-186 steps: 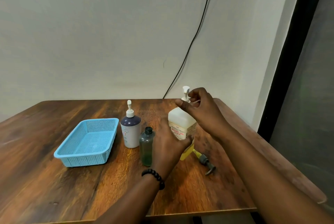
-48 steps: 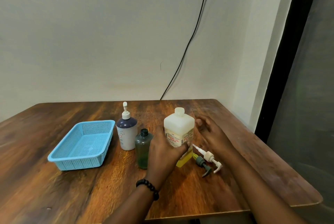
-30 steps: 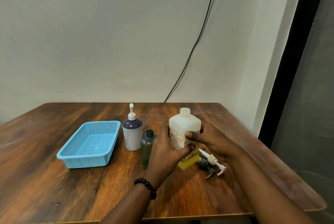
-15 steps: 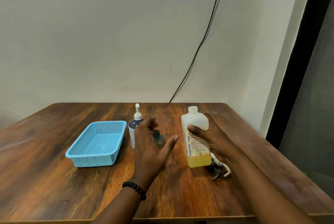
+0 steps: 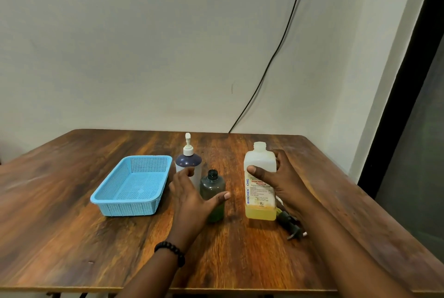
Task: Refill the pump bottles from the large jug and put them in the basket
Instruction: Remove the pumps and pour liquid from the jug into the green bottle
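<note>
Right hand (image 5: 281, 182) wrapped around the large jug (image 5: 260, 182), thumb across the front label, fingers curled behind; jug upright, uncapped, right of centre on the table (image 5: 72, 237), with a low band of yellow liquid at the bottom. Left hand (image 5: 192, 198) spread wide, fingers straight, thumb out to the right, hovering just in front of the small green bottle (image 5: 212, 189) and gripping nothing. Green bottle upright, uncapped, between the two hands, greenish liquid in its lower part. White pump bottle (image 5: 188, 165) just behind and left of it, dark shoulder, white pump fitted. Blue basket (image 5: 103, 198) further left, beside the pump bottle. Loose pump heads (image 5: 292, 228) lying on the table right of the jug's base, partly hidden by the right forearm. Black beaded bracelet (image 5: 171, 251) on the left wrist
</note>
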